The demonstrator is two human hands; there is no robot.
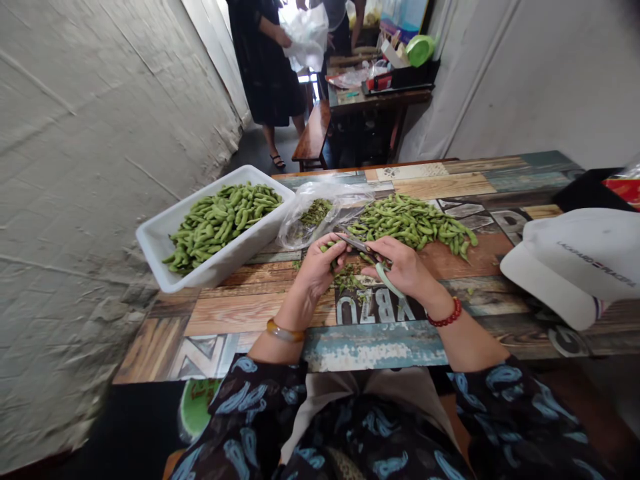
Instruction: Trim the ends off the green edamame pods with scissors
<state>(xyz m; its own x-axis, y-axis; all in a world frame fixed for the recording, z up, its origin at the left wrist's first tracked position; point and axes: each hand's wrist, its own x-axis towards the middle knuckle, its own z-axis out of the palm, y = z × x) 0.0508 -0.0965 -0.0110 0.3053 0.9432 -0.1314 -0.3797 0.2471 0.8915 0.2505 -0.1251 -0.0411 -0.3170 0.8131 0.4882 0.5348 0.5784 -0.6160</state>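
With the left hand (320,263), grasps a few green pods (330,248) between curled fingers and thumb, above the middle of the table (370,348). With the right hand (404,268), grips scissors (356,244) by the pale green handles, blades directed leftward to the left fingertips. Impossible to tell whether touching a pod with the blades.

Below both hands, scattered towards the near edge of the table, green trimmings (347,281). Just beyond the right hand, between that hand and the far edge, piled loose on the tabletop, a heap of pods (410,223). Left of that heap, nearer the far edge, lying open, a clear plastic bag (293,227) with small green and brownish scraps (316,212) inside. Further left, set slantwise across the left edge, beside the bag, a white tub (227,261), holding many more pods (225,219). Towards the right end, well apart from the heap, resting over something dark, a white cap (580,257) with lettering.

Around the left wrist, an amber-coloured bangle (285,331); around the right, a red beaded bracelet (447,315). Below the near edge, by the left corner, partly hidden, a green container (197,408). Past the far edge, standing in dark clothing, a person (267,60) with a white bag (306,39) in hand, near a wooden bench (314,133) and a cluttered second table (380,100).
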